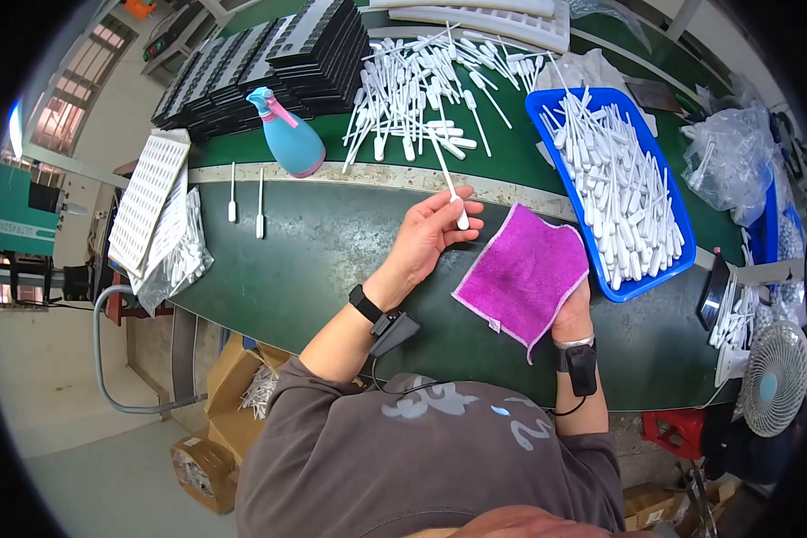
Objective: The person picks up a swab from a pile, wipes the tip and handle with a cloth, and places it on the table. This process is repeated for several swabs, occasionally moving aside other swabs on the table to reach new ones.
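White stick [445, 173] protrudes both sides of left hand's grip [425, 235].

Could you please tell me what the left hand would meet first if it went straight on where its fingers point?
Heading rightward, the left hand would probably meet the purple cloth over the right hand first, though their relative heights are unclear from this view.

On the green panel [9, 204] at my far left I can make out a line of pale lettering. My dark grey shirt [332, 462] carries a pale print, and the small white tag [494, 325] on my purple cloth [531, 262] is too small to read.
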`<state>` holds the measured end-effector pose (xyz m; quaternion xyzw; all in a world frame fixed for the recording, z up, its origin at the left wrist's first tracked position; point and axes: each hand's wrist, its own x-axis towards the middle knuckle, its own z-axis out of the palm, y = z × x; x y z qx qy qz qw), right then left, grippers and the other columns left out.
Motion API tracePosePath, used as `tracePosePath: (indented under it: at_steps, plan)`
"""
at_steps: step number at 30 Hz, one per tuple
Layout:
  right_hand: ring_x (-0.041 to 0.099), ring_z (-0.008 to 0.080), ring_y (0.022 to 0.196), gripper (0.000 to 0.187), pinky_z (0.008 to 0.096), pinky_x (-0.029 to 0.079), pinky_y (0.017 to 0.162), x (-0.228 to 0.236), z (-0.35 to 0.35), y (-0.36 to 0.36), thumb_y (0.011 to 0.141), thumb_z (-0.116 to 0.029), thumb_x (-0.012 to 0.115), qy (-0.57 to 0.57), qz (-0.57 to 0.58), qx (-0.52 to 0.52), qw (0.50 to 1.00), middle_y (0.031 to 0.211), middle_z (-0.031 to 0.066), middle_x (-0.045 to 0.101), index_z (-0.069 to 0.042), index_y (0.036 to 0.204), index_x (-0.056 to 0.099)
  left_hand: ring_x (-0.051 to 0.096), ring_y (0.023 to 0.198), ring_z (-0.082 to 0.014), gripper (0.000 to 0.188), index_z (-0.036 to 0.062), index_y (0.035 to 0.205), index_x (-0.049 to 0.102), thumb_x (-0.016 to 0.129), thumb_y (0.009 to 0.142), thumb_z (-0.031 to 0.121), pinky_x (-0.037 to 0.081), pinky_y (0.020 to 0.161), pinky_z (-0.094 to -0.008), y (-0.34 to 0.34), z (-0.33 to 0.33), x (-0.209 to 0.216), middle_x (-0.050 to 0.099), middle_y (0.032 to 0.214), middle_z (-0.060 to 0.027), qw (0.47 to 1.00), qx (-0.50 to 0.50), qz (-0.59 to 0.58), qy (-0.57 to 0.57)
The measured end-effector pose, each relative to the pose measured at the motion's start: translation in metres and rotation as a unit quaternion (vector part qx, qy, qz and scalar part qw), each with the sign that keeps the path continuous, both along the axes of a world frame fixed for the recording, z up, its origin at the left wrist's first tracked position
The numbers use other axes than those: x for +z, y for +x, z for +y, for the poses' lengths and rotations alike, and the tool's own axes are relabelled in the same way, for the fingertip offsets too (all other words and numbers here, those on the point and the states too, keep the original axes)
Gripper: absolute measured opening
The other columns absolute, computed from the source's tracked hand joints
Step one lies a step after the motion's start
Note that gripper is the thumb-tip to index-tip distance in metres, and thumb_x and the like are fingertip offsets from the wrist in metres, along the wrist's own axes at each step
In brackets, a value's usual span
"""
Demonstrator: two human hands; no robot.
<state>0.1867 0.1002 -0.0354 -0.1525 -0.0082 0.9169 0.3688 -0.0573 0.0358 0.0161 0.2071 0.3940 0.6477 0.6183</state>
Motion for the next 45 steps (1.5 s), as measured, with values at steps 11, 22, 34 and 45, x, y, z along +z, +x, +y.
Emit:
tracePosePath:
  at_steps: [11, 22, 34, 45]
  plan:
    - [0.052, 0.0283, 0.115, 0.044, 0.0427, 0.042, 0.099, 0.013, 0.0, -0.008, 0.098, -0.037, 0.041, -0.019, -0.017, 0.01, 1.0, 0.127, 0.0123, 0.054, -0.006, 0.128, 0.048, 0.066, 0.078, -0.0168, 0.032, -0.0029, 0.122, 0.051, 0.05, 0.096, 0.017, 0.056, 0.065, -0.0258, 0.019, -0.003, 0.012, 0.063, 0.106, -0.0153, 0.998, -0.056, 0.031, -0.01]
    - [0.054, 0.0128, 0.065, 0.034, 0.0243, 0.046, 0.065, 0.047, -0.034, -0.055, 0.098, -0.037, 0.041, 0.232, -0.334, -0.05, 0.912, 0.078, 0.0034, 0.056, -0.006, 0.105, 0.053, 0.054, 0.048, -0.0102, 0.024, 0.0017, 0.1, 0.052, 0.048, 0.098, 0.026, 0.043, 0.041, -0.0208, 0.069, -0.016, -0.016, 0.059, 0.075, -0.0057, 0.931, -0.236, 0.272, -0.057]
    - [0.046, 0.0118, 0.059, 0.025, 0.0241, 0.04, 0.058, 0.012, -0.008, -0.029, 0.093, -0.029, 0.049, 0.094, 0.134, -0.051, 0.985, 0.07, 0.0013, 0.048, -0.005, 0.086, 0.051, 0.035, 0.042, -0.004, 0.025, 0.0063, 0.095, 0.052, 0.044, 0.099, 0.03, 0.026, 0.035, -0.0191, 0.081, -0.025, -0.009, 0.042, 0.062, 0.0028, 0.932, -0.322, -0.132, -0.099]
    - [0.061, 0.0151, 0.09, 0.019, 0.0291, 0.05, 0.079, 0.019, -0.032, -0.036, 0.09, -0.016, 0.057, 0.659, -0.374, -0.044, 0.65, 0.101, 0.0069, 0.065, -0.004, 0.104, 0.061, 0.039, 0.046, -0.0021, 0.033, 0.0022, 0.077, 0.064, 0.049, 0.098, 0.023, 0.029, 0.042, -0.0191, 0.055, -0.001, 0.036, 0.05, 0.058, 0.0025, 0.911, 0.052, 0.408, 0.039]
